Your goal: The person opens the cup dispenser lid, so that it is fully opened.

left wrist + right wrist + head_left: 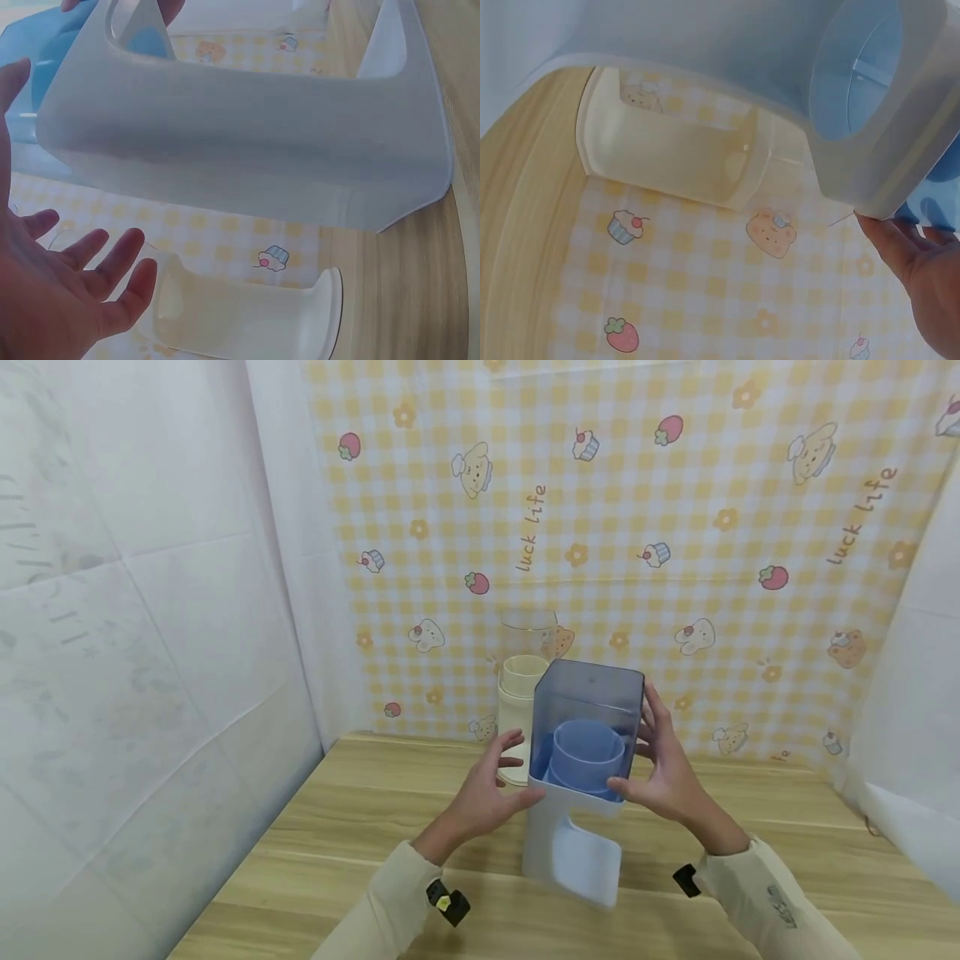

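Observation:
A cup-dispenser-like holder (542, 837) has a white body with a cut-out front and a smoky blue see-through cover (592, 689). Inside the cover a round blue tube (588, 760) shows. My right hand (667, 777) grips the holder at the cover's right side, thumb in front and fingers along the side and back. On the other side, my left hand (487, 785) is spread beside it, thumb near the lower edge of the cover. In the left wrist view its fingers (112, 274) stand apart from the white body (240, 142). Whether the holder's base touches the table cannot be told.
Behind the holder stands a similar cream holder (516, 714) with a clear upper cover (528, 628), close to the back wall. A yellow checked cloth (622, 527) hangs behind the wooden table (360, 827). White sheets (150, 610) hang at both sides.

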`<action>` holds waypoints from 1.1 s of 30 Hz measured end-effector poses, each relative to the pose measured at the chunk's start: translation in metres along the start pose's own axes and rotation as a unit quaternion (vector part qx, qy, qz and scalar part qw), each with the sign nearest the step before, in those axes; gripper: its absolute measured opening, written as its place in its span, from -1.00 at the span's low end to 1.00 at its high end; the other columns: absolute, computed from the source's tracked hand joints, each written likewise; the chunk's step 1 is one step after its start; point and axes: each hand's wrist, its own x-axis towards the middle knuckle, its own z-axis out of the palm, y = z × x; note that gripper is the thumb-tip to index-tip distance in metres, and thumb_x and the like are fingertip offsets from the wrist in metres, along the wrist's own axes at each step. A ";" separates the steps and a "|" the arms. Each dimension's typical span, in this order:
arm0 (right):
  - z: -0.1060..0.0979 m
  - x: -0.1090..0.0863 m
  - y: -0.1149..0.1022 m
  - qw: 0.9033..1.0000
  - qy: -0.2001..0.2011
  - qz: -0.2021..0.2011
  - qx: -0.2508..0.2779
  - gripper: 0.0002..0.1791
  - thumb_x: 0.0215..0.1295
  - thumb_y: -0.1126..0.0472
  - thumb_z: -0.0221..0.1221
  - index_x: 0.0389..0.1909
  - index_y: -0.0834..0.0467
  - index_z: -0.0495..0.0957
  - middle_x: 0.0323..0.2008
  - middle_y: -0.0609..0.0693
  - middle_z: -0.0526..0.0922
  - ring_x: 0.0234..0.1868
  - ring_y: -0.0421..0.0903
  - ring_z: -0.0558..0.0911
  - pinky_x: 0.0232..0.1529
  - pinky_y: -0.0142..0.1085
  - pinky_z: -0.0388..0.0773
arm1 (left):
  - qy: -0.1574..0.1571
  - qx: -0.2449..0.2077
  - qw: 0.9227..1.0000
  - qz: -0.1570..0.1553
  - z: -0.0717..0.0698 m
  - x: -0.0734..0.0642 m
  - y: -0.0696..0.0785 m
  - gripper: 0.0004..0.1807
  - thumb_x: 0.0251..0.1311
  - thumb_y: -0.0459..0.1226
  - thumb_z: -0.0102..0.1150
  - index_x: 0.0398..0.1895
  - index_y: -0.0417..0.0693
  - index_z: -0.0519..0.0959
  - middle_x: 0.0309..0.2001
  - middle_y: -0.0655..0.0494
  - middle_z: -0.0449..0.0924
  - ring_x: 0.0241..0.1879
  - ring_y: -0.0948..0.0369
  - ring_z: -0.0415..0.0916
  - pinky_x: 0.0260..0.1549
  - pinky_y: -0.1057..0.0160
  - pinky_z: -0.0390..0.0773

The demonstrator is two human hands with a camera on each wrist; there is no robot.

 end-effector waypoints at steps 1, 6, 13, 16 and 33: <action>0.000 0.000 0.000 1.000 -0.005 -0.007 0.010 0.39 -0.15 0.29 0.50 0.56 0.18 -0.31 0.46 0.37 0.10 0.21 -0.22 0.48 0.01 -0.47 0.51 | -0.005 0.000 1.000 0.000 0.000 -0.001 0.001 0.03 0.11 0.23 0.28 0.53 0.01 0.07 0.47 0.00 0.19 0.26 0.01 0.40 0.07 -0.14 0.43; -0.001 -0.001 -0.003 0.999 -0.027 -0.022 0.036 0.37 -0.08 0.24 0.50 0.56 0.20 -0.34 0.49 0.07 0.12 0.25 -0.23 0.44 0.03 -0.44 0.51 | -0.037 -0.006 0.999 -0.003 0.000 -0.002 0.003 0.12 0.02 0.40 0.20 0.55 0.06 0.06 0.46 0.15 0.20 0.27 0.13 0.38 0.05 0.01 0.41; -0.003 0.001 -0.006 0.994 -0.045 -0.054 0.078 0.36 -0.01 0.14 0.49 0.54 0.25 -0.36 0.51 0.18 -0.01 0.27 -0.12 0.43 0.08 -0.41 0.49 | -0.061 -0.001 0.998 0.013 0.002 -0.003 0.002 0.20 -0.11 0.52 0.15 0.54 0.14 0.08 0.41 0.17 0.27 0.26 0.14 0.36 0.04 0.00 0.40; -0.002 0.001 -0.006 0.992 -0.049 -0.066 0.092 0.36 0.00 0.10 0.49 0.53 0.27 -0.37 0.50 0.21 -0.06 0.28 -0.08 0.40 0.11 -0.41 0.46 | -0.072 0.002 0.997 0.016 0.003 -0.004 0.002 0.23 -0.15 0.54 0.14 0.55 0.13 0.07 0.39 0.14 0.28 0.27 0.13 0.34 0.05 -0.05 0.39; 0.003 -0.001 -0.005 0.983 -0.063 -0.078 0.155 0.30 0.13 0.03 0.40 0.54 0.30 -0.40 0.52 0.27 -0.10 0.38 0.04 0.23 0.24 -0.36 0.34 | -0.086 -0.032 0.996 -0.009 0.009 -0.005 -0.001 0.25 -0.18 0.45 0.30 0.54 0.15 0.02 0.40 0.16 0.27 0.33 0.13 0.26 0.16 -0.19 0.34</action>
